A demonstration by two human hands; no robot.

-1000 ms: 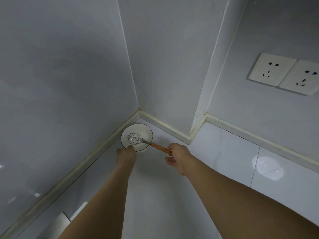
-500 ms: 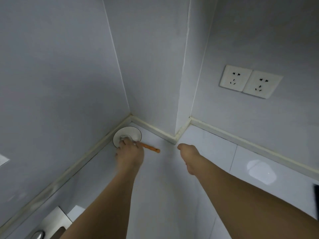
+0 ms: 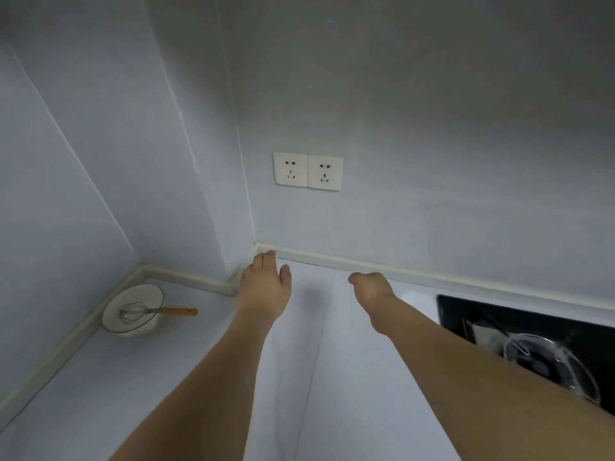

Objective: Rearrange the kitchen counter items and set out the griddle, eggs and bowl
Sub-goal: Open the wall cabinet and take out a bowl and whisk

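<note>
A white bowl point(image 3: 114, 322) with a dark rim sits in the far left corner of the pale counter point(image 3: 186, 377). A wire whisk point(image 3: 133, 312) lies in it, its orange handle point(image 3: 178, 311) sticking out to the right. My left hand point(image 3: 264, 284) hovers to the right of the bowl near the wall corner, fingers apart and holding nothing. My right hand point(image 3: 369, 289) hangs a little further right, fingers curled down, nothing in it. No griddle or eggs are in sight.
A black cooktop point(image 3: 549, 327) with a burner ring is set into the counter at the right edge. Two white wall sockets point(image 3: 307, 170) sit above the hands. A cream sealing strip point(image 3: 432, 272) runs along the wall's foot.
My left hand has let go of the bowl and moved right, away from it. The view has swung right, so the bowl now lies at the left and the cooktop shows.
</note>
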